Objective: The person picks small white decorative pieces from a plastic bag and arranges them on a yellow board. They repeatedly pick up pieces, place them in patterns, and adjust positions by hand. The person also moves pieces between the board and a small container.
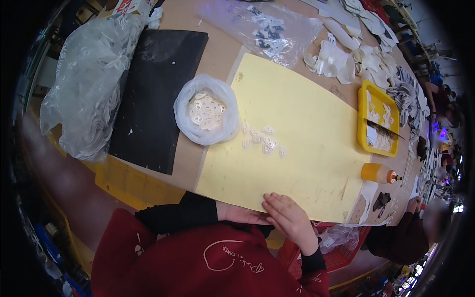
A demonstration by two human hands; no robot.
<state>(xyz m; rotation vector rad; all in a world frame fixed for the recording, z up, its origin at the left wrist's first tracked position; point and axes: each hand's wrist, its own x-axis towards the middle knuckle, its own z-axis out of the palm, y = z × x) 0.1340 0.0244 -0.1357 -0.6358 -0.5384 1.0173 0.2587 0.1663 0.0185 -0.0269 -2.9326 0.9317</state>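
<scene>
My right hand (289,218) lies at the near edge of the yellow sheet (307,168), fingers stretched out and close together, pointing left. Whether something small is under its fingertips I cannot make out. My left hand (242,214) is held just below that edge, palm up and flat, its fingertips partly hidden by the right hand. Several small pale oval pieces with cut-outs (267,144) lie loosely grouped on the sheet's left half. Beside them stands a round container lined with a clear plastic bag (228,116), filled with more such pale pieces (207,111).
A black board (156,94) and a large clear bag of layered pieces (94,84) lie left. On the right are a yellow tray (362,119) and an orange-filled squeeze bottle (378,173). A red basket (341,255) stands below the table edge; another person (405,232) works at far right.
</scene>
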